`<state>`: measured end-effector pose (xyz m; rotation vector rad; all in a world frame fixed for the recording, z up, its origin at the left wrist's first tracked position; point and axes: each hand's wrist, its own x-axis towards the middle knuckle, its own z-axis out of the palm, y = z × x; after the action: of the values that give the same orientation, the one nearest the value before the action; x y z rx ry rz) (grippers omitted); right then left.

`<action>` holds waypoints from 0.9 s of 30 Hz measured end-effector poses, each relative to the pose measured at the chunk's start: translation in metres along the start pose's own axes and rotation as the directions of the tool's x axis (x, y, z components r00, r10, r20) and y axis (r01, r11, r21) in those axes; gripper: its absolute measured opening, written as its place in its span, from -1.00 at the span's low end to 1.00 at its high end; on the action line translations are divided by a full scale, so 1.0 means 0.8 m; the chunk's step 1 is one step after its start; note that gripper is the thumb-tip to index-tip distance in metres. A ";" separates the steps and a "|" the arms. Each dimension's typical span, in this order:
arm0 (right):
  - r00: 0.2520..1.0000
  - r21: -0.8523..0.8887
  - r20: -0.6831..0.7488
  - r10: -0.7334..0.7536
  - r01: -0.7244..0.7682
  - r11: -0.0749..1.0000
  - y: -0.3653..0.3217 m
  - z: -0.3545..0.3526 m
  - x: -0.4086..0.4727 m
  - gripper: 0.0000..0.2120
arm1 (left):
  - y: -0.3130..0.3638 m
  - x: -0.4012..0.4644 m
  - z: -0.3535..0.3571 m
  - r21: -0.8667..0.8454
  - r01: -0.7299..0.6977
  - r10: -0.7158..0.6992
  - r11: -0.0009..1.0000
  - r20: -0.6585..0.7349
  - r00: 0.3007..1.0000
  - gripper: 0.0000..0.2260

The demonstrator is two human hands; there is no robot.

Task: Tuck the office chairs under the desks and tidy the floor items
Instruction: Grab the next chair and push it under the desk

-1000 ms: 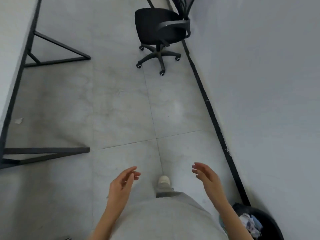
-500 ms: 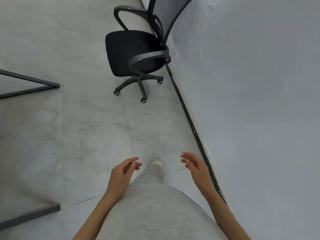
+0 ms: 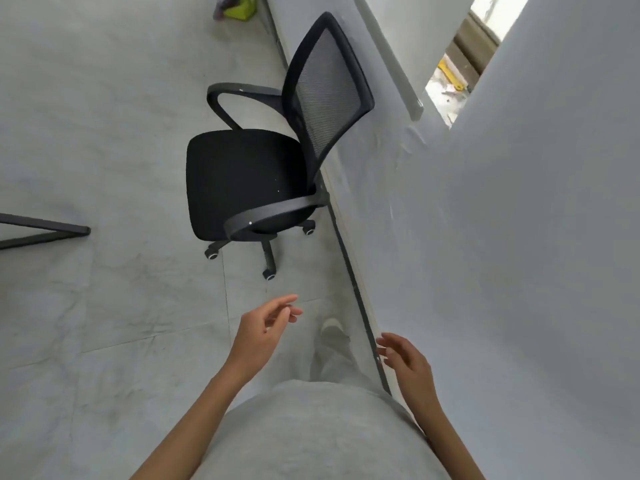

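Observation:
A black office chair (image 3: 242,181) with a mesh back and two armrests stands on the tiled floor, its back close to the white wall (image 3: 502,237) on the right. It faces left, away from the wall. My left hand (image 3: 266,327) hovers below the chair's nearest wheel, fingers loosely extended, holding nothing. My right hand (image 3: 405,358) is lower and to the right, beside the dark skirting strip, fingers relaxed and empty. Neither hand touches the chair.
A black metal desk leg (image 3: 45,230) reaches in from the left edge. A green item (image 3: 239,8) lies on the floor at the top, by the wall. A window opening (image 3: 460,60) shows at the upper right. My shoe (image 3: 330,329) is between my hands.
The chair has come much closer and now fills the middle of the view. Both hands have stayed raised and empty, the left one now reaching nearer the chair's base.

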<state>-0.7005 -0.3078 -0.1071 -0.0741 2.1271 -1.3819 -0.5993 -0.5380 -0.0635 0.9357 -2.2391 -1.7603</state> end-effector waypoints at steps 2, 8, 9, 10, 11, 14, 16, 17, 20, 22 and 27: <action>0.995 -0.040 0.079 -0.062 0.065 0.997 -0.048 0.000 0.075 -0.72 | -0.003 0.025 0.002 -0.038 0.075 -0.078 0.996 -0.090 0.993 -0.75; 0.941 -0.045 0.245 -0.233 0.251 0.967 -0.209 0.025 0.239 -0.73 | 0.007 0.078 -0.003 -0.066 0.186 -0.196 0.980 -0.258 0.946 -0.72; 0.936 -0.042 0.242 -0.258 0.275 0.960 -0.229 0.032 0.259 -0.72 | 0.009 0.090 -0.005 -0.066 0.188 -0.199 0.980 -0.278 0.940 -0.71; 0.938 -0.035 0.216 -0.271 0.285 0.958 -0.245 0.040 0.279 -0.71 | 0.012 0.102 -0.008 -0.063 0.185 -0.196 0.981 -0.291 0.937 -0.70; 0.949 -0.023 0.160 -0.272 0.279 0.960 -0.260 0.048 0.297 -0.70 | 0.015 0.117 -0.013 -0.061 0.181 -0.191 0.982 -0.293 0.937 -0.71; 0.982 0.034 -0.057 -0.181 0.183 0.983 -0.303 0.064 0.360 -0.61 | 0.032 0.173 -0.033 0.000 0.138 -0.134 0.990 -0.247 0.960 -0.76; 0.994 0.135 -0.100 -0.040 0.054 0.989 -0.325 0.067 0.404 -0.54 | 0.042 0.216 -0.050 0.062 0.100 -0.086 0.993 -0.204 0.975 -0.80; 0.995 0.176 -0.096 0.007 0.010 0.984 -0.334 0.066 0.427 -0.52 | 0.047 0.238 -0.059 0.089 0.081 -0.063 0.993 -0.187 0.980 -0.81; 0.996 0.252 -0.065 0.067 -0.048 0.966 -0.353 0.063 0.482 -0.71 | 0.055 0.302 -0.076 0.117 0.054 -0.037 0.992 -0.140 0.989 -0.81; 0.994 0.304 -0.053 0.091 -0.071 0.950 -0.365 0.063 0.501 -0.82 | 0.063 0.337 -0.079 0.141 0.046 -0.032 0.989 -0.101 0.994 -0.79; 0.989 0.359 -0.098 0.108 -0.066 0.931 -0.381 0.071 0.514 -0.81 | 0.094 0.393 -0.071 0.183 -0.014 0.021 0.983 -0.037 0.999 -0.77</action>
<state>-1.0901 -0.6390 -0.0484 0.2479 1.9100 -1.7289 -0.8513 -0.7484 -0.0587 0.9709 -2.4076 -1.5357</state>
